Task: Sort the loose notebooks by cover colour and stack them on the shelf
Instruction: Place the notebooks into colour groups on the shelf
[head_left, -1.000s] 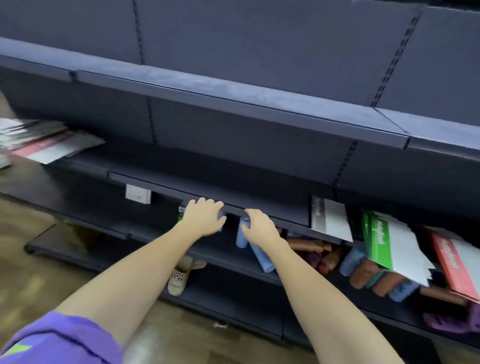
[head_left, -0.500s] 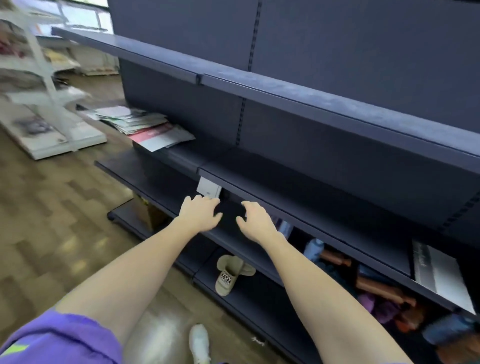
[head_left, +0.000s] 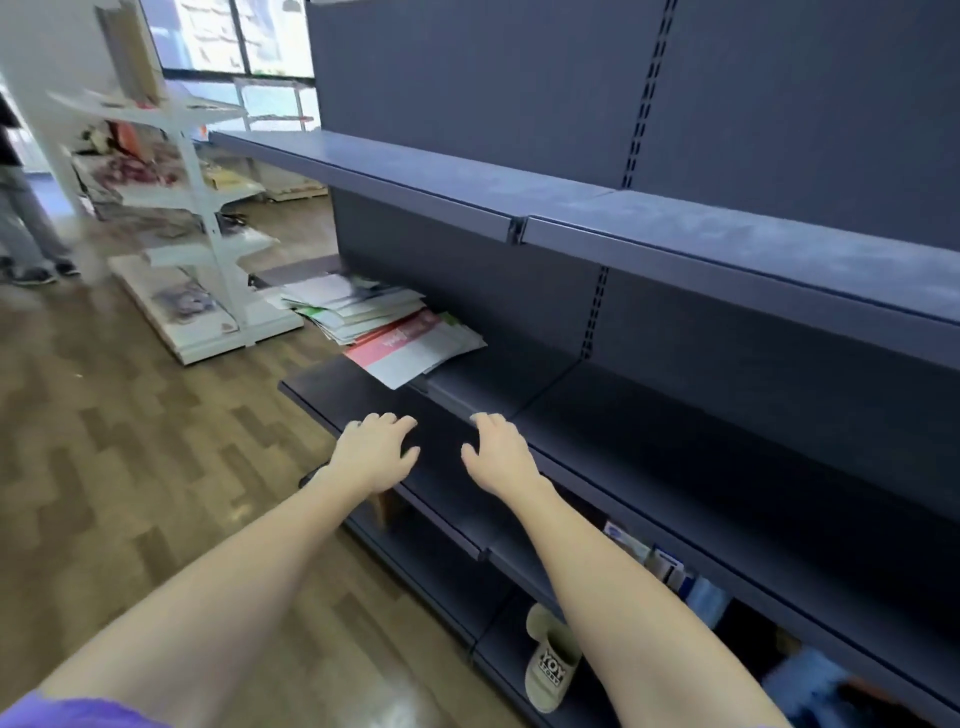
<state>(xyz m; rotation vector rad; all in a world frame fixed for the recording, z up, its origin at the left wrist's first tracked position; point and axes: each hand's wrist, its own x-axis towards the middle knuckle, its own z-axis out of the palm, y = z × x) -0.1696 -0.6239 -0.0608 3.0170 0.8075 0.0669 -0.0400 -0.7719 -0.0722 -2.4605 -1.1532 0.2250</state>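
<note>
A loose pile of notebooks (head_left: 363, 312) lies on the dark shelf (head_left: 649, 426) at its far left end, with a red-and-white cover (head_left: 405, 343) on top at the near side. Both my arms reach forward over the shelf's front edge. My left hand (head_left: 375, 450) hovers palm down with relaxed fingers and holds nothing. My right hand (head_left: 500, 453) is beside it, also palm down, fingers loosely spread and empty. Both hands are short of the pile, to its near side.
An upper dark shelf (head_left: 571, 208) runs overhead. Lower shelves hold a beige slipper (head_left: 550, 660) and small boxes (head_left: 654, 561). A white display rack (head_left: 182, 218) with printed goods stands on the wooden floor at left. A person's legs (head_left: 26, 223) show at far left.
My view has swung left along the shelf, bringing the notebook pile closer. Both hands moved left with it and stay empty. The upright green and red notebooks at right have left the view.
</note>
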